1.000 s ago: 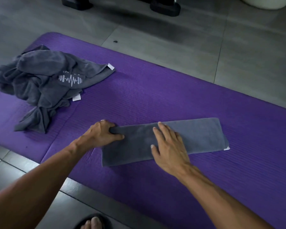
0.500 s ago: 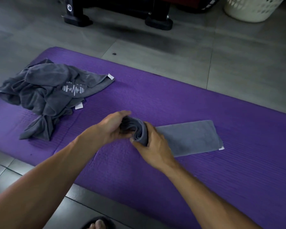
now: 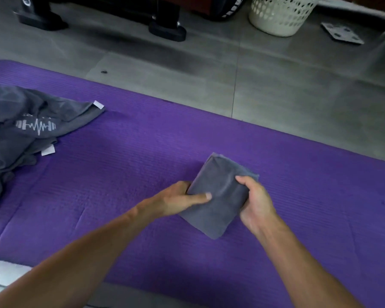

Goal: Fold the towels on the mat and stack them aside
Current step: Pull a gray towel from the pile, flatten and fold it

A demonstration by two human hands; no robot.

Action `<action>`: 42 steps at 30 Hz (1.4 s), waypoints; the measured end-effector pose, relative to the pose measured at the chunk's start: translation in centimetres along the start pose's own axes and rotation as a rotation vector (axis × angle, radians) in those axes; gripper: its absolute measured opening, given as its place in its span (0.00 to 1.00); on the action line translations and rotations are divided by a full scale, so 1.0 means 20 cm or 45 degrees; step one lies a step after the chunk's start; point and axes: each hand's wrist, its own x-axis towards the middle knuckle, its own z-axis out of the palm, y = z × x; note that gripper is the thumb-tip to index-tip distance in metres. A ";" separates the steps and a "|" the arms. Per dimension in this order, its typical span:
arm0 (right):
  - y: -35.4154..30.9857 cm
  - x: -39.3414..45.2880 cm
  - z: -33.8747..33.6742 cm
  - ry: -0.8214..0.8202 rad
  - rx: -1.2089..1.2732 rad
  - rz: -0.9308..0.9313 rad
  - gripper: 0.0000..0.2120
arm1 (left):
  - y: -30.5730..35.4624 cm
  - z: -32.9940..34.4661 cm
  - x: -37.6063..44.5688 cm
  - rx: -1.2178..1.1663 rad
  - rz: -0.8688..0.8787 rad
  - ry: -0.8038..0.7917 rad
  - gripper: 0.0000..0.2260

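Gym floor past what I'm working on.

I see grey floor tiles (image 3: 298, 85) with dark grout lines and one small dark speck (image 3: 104, 72) on a tile. At the top right stands a white basket (image 3: 280, 16) with a perforated wall, its top cut off by the frame. Right of it a flat grey square plate (image 3: 342, 35) lies on the floor. At the top left and centre sit two black equipment feet (image 3: 167, 32), with a dark red pad (image 3: 209, 7) behind them, blurred.
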 end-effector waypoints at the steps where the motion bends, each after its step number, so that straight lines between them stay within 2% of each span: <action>1: -0.03 0.04 -0.03 0.060 -0.041 -0.063 0.17 | -0.02 0.01 0.01 0.148 0.019 0.024 0.17; 5: -0.10 0.18 -0.11 0.060 -0.324 -0.198 0.10 | -0.05 0.08 0.06 0.449 -0.021 0.237 0.24; 7: -0.10 0.25 -0.11 0.094 -0.508 -0.214 0.10 | -0.06 0.12 0.08 0.477 -0.062 0.359 0.26; 10: -0.07 0.37 -0.13 0.208 -0.616 -0.204 0.10 | -0.05 0.17 0.10 0.464 -0.090 0.539 0.38; 11: -0.06 0.40 -0.14 0.238 -0.642 -0.184 0.10 | -0.05 0.18 0.09 0.588 -0.054 0.617 0.41; 12: -0.05 0.43 -0.15 0.242 -0.686 -0.161 0.09 | -0.05 0.20 0.08 0.793 0.048 0.709 0.42; 14: -0.03 0.47 -0.18 0.199 -0.768 -0.122 0.09 | -0.08 0.22 0.06 1.224 0.516 0.868 0.32; 16: -0.05 0.47 -0.18 0.217 -0.869 -0.111 0.11 | -0.15 0.23 0.06 1.465 0.965 0.744 0.20; 17: -0.07 0.46 -0.18 0.261 -1.040 -0.123 0.16 | -0.20 0.24 0.06 1.516 1.031 0.626 0.18; 19: -0.11 0.43 -0.17 0.400 -1.590 -0.324 0.28 | -0.26 0.26 0.04 1.529 0.928 0.480 0.19; 20: -0.12 0.40 -0.16 0.415 -1.830 -0.597 0.28 | -0.29 0.26 0.04 1.504 0.875 0.457 0.19; 21: -0.10 0.37 -0.15 0.331 -1.982 -0.924 0.24 | -0.30 0.26 0.04 1.469 0.837 0.438 0.18; 22: -0.07 0.34 -0.12 0.124 -2.059 -1.186 0.19 | -0.31 0.26 0.03 1.437 0.815 0.425 0.18; 23: -0.02 0.32 -0.11 -0.180 -2.104 -1.322 0.17 | -0.32 0.26 0.02 1.417 0.802 0.414 0.18; 24: 0.04 0.30 -0.09 -0.505 -2.127 -1.292 0.19 | -0.33 0.26 0.02 1.408 0.797 0.409 0.19; 25: 0.08 0.30 -0.09 -0.743 -2.140 -1.170 0.23 | -0.34 0.26 0.01 1.402 0.788 0.407 0.19; 26: 0.11 0.32 -0.10 -0.897 -2.159 -1.063 0.26 | -0.35 0.27 0.00 1.392 0.775 0.410 0.20; 27: 0.11 0.37 -0.12 -0.956 -2.226 -1.039 0.27 | -0.36 0.28 -0.01 1.372 0.758 0.415 0.21; 30: 0.08 0.53 -0.24 -0.915 -2.597 -1.288 0.27 | -0.38 0.30 0.02 1.329 0.718 0.439 0.22; 33: -0.01 0.64 -0.23 -0.774 -2.713 -1.200 0.29 | -0.38 0.29 0.07 1.314 0.719 0.459 0.24; 36: -0.15 0.73 -0.21 -0.500 -2.756 -0.943 0.31 | -0.40 0.29 0.08 1.364 0.710 0.432 0.26; 37: -0.19 0.74 -0.21 -0.403 -2.801 -0.985 0.30 | -0.40 0.29 0.08 1.396 0.700 0.431 0.26; 38: -0.21 0.71 -0.20 -0.347 -2.814 -1.135 0.30 | -0.40 0.29 0.09 1.422 0.702 0.446 0.27; 40: -0.17 0.59 -0.17 -0.469 -2.714 -1.463 0.27 | -0.40 0.30 0.10 1.428 0.709 0.492 0.26; 42: -0.05 0.48 -0.23 -0.787 -2.588 -1.561 0.24 | -0.40 0.32 0.10 1.425 0.702 0.500 0.24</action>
